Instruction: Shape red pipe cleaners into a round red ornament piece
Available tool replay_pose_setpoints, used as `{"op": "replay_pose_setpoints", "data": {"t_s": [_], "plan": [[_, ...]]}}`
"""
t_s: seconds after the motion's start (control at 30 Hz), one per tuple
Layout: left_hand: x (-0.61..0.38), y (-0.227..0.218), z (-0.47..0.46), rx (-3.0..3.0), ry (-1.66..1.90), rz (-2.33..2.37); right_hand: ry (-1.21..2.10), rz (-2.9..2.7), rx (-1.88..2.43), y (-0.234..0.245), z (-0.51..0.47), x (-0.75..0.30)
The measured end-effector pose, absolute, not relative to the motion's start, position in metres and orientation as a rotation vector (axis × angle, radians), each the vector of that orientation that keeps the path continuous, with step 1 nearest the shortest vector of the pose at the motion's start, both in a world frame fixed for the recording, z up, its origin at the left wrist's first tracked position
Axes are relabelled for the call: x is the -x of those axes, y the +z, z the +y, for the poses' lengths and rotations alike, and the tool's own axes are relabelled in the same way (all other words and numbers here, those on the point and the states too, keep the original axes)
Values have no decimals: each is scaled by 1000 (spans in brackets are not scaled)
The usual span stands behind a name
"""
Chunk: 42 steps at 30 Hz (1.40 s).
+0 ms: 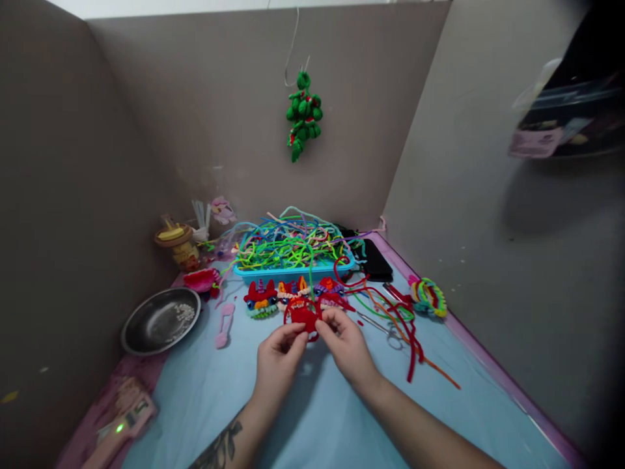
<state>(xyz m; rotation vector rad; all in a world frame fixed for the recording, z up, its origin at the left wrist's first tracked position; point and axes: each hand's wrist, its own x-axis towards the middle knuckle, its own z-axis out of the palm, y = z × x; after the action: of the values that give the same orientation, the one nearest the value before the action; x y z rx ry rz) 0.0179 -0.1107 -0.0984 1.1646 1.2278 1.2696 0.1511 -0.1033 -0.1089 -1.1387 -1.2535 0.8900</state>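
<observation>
Between my two hands is a red pipe-cleaner piece (303,315), bent into a small rounded shape with loose ends curling off it. My left hand (279,355) pinches its lower left side between thumb and fingertips. Its right edge is held by my right hand (346,339) in a similar pinch. Just behind it stand several colourful pipe-cleaner figures, among them a red one with an orange and teal base (261,299) and a purple and red one (329,291). Loose red pipe cleaners (414,348) and an orange one (442,372) lie to the right.
A blue tray (293,274) heaped with pipe cleaners stands at the back. Scissors (381,324) and a black phone (375,260) lie right of centre. On the left are a metal bowl (151,326) with small white bits, a pink clip-like object (224,326) and a jar (180,247).
</observation>
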Motion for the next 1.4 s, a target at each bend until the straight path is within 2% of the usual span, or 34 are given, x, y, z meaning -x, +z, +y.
{"op": "replay_pose_setpoints", "data": {"t_s": [0.23,0.4,0.77,1.07,1.4], "plan": [[-18,-105,-112,-1256,1241,1235,1166,-876,1030,-118,-104,-146],[-19,-110,-111,-1259,1238,1238,1243,-763,979,-117,-105,-144],[-11,-102,-105,-1183,1226,1228,853,-1212,1232,-118,-97,-172],[-13,-105,-105,-1261,1140,1171,1306,-928,961,-109,-95,-168],[-10,-107,-102,-1334,1107,1143,1343,-886,966,-117,-92,-166]]}}
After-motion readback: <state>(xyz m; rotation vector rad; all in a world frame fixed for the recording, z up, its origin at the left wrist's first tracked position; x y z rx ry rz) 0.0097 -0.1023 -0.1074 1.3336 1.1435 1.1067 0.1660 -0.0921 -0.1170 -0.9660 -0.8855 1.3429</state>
